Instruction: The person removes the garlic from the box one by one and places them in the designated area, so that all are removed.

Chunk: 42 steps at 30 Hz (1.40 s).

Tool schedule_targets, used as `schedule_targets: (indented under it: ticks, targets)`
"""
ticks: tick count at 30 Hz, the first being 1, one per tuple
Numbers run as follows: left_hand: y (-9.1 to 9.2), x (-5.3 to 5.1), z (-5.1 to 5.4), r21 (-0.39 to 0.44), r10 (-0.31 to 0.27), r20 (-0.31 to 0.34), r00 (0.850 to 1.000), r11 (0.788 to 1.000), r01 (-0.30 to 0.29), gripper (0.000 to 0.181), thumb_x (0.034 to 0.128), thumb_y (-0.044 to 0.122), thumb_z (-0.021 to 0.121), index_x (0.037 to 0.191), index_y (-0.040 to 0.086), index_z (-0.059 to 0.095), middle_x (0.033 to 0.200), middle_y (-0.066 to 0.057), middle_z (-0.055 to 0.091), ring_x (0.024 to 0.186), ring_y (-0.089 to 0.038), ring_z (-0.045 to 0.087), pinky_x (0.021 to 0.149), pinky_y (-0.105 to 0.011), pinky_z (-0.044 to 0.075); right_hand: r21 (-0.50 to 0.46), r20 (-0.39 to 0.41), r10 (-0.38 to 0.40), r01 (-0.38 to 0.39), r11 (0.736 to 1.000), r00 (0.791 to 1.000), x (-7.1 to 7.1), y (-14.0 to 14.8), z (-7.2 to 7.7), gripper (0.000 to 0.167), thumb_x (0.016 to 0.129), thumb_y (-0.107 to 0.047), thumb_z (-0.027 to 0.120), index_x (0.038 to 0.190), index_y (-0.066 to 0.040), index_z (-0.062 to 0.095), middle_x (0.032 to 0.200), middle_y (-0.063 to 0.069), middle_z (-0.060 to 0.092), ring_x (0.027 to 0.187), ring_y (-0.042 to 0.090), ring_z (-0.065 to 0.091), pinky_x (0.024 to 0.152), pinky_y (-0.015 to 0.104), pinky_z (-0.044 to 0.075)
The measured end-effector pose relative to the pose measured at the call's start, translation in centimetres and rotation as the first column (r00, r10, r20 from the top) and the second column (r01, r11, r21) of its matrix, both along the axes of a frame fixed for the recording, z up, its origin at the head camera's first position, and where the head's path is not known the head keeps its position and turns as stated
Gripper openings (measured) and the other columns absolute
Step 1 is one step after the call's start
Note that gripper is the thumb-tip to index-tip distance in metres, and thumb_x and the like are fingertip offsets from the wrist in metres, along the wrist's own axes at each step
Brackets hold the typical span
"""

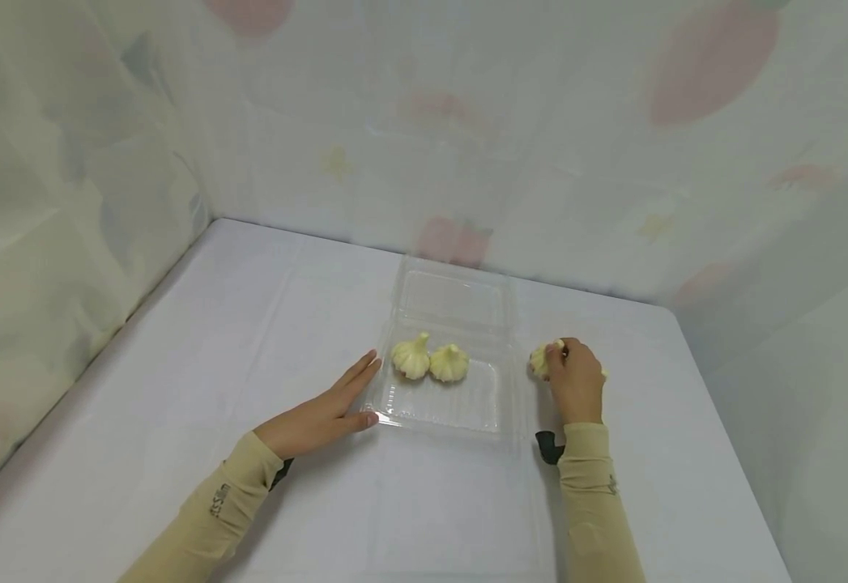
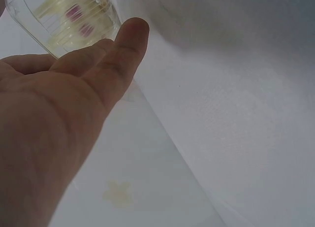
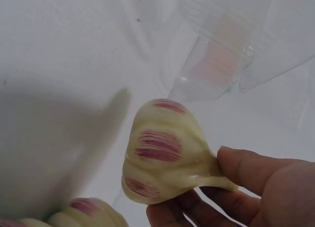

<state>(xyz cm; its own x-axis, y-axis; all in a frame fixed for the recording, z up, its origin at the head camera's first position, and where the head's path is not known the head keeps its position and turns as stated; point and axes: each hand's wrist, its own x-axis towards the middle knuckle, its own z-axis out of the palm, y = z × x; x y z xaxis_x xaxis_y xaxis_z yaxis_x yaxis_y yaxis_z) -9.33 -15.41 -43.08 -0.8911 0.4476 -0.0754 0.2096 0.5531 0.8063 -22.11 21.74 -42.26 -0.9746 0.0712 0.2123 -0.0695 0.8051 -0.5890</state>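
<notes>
My right hand [image 1: 577, 380] pinches a garlic bulb [image 3: 165, 155] by its stem end, held to the right of a clear plastic clamshell box [image 1: 478, 413]. Pale yellow with purple streaks, the bulb fills the middle of the right wrist view. Inside the box's near half sit two more bulbs, a left one [image 1: 412, 357] and a right one [image 1: 449, 363], side by side. My left hand [image 1: 325, 417] is at the box's left edge, fingers extended and thumb by the near corner. Whether it touches the box's wall is hard to tell.
The box's lid [image 1: 453, 295] lies folded back toward the rear wall. More garlic [image 3: 88, 212] shows at the bottom of the right wrist view, partly cut off. Patterned cloth [image 1: 540, 162] hangs behind the white table [image 1: 263, 324] and along its sides.
</notes>
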Motion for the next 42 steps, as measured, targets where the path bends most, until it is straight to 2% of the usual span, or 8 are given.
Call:
schedule_targets:
  ticks: [6, 12, 24, 30, 35, 42]
  targets:
    - [-0.2, 0.1, 0.1, -0.009, 0.005, 0.016, 1.0, 1.0, -0.004, 0.082, 0.1067, 0.041, 0.052, 0.164, 0.01, 0.002, 0.169, -0.003, -0.009, 0.153, -0.022, -0.002, 0.119, -0.052, 0.016, 0.011, 0.043, 0.023, -0.023, 1.0, 0.999, -0.3, -0.3, 0.0, 0.033, 0.104, -0.016, 0.055, 0.121, 0.011, 0.062, 0.114, 0.031, 0.063, 0.106, 0.044, 0.061, 0.09, 0.056, 0.047]
    - [-0.2, 0.0, -0.1, -0.007, 0.003, 0.016, 1.0, 1.0, -0.002, 0.082, 0.1068, 0.039, 0.052, 0.164, 0.011, 0.001, 0.169, -0.003, -0.01, 0.153, -0.021, -0.002, 0.119, -0.052, 0.016, 0.039, 0.085, 0.03, -0.033, 0.999, 0.996, -0.5, -0.3, -0.2, 0.033, 0.104, -0.016, 0.053, 0.122, 0.011, 0.061, 0.117, 0.032, 0.062, 0.111, 0.046, 0.059, 0.093, 0.057, 0.046]
    - [-0.2, 0.0, -0.2, -0.001, 0.002, 0.015, 1.0, 1.0, -0.002, 0.083, 0.106, 0.045, 0.052, 0.164, 0.011, 0.002, 0.169, -0.003, -0.009, 0.153, -0.022, -0.002, 0.119, -0.052, 0.017, 0.028, 0.049, 0.015, -0.017, 0.999, 0.999, -0.6, -0.4, -0.7, 0.036, 0.104, -0.014, 0.051, 0.124, 0.014, 0.058, 0.116, 0.036, 0.06, 0.111, 0.051, 0.056, 0.094, 0.06, 0.044]
    - [-0.1, -0.1, -0.3, -0.01, 0.001, 0.003, 1.0, 1.0, -0.001, 0.084, 0.1059, 0.046, 0.051, 0.164, 0.01, 0.002, 0.169, -0.004, -0.008, 0.153, -0.023, -0.001, 0.119, -0.052, 0.017, -0.001, 0.069, 0.024, -0.025, 1.0, 0.997, -0.3, -0.3, -0.9, 0.039, 0.1, -0.013, 0.054, 0.129, 0.014, 0.056, 0.119, 0.034, 0.059, 0.109, 0.048, 0.056, 0.092, 0.059, 0.044]
    - [-0.1, -0.2, -0.1, -0.011, -0.002, -0.004, 1.0, 1.0, 0.002, 0.083, 0.1064, 0.045, 0.05, 0.163, 0.008, 0.003, 0.169, -0.007, -0.008, 0.153, -0.027, -0.001, 0.118, -0.055, 0.016, -0.01, 0.063, 0.032, -0.031, 0.999, 0.997, -0.4, -0.4, -1.1, 0.041, 0.1, -0.013, 0.057, 0.132, 0.013, 0.055, 0.125, 0.033, 0.058, 0.115, 0.047, 0.055, 0.095, 0.058, 0.043]
    - [0.0, -0.1, -0.1, -0.01, -0.001, 0.009, 1.0, 1.0, 0.001, 0.081, 0.1071, 0.041, 0.051, 0.164, 0.01, 0.001, 0.169, -0.006, -0.008, 0.153, -0.026, -0.002, 0.118, -0.055, 0.015, -0.04, 0.057, 0.022, -0.02, 0.999, 0.998, -0.2, -0.5, -1.2, 0.043, 0.1, -0.015, 0.057, 0.134, 0.01, 0.055, 0.127, 0.031, 0.058, 0.116, 0.046, 0.055, 0.096, 0.058, 0.043]
